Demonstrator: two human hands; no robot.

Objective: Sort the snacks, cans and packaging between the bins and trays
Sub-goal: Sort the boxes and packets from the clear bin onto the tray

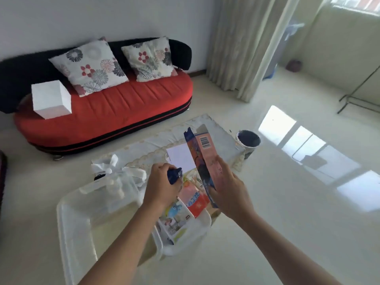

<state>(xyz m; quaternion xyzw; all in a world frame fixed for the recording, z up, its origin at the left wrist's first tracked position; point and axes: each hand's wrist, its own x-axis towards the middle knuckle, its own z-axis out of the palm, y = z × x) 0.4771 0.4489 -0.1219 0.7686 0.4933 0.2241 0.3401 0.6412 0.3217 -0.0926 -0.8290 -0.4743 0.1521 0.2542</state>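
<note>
Mid-sort, we've got left hand [162, 187] curled round a small dark-blue pack [174, 175], right hand [228, 190] gripping an opened pink-blue carton [202, 153], both over the white tray [203, 222] of snacks [193, 199] on the tabletop [144, 145]; next, prob. decide tray vs clear bin [67, 223] for each & lower it in.

Light: daylight is pouring from the window [353, 5], upper right.
Glare: patches are shining on the floor [287, 192].
Edges: lines are bowing, softening.

Glossy floor [287, 212], translucent plastic bin [82, 212]
</note>
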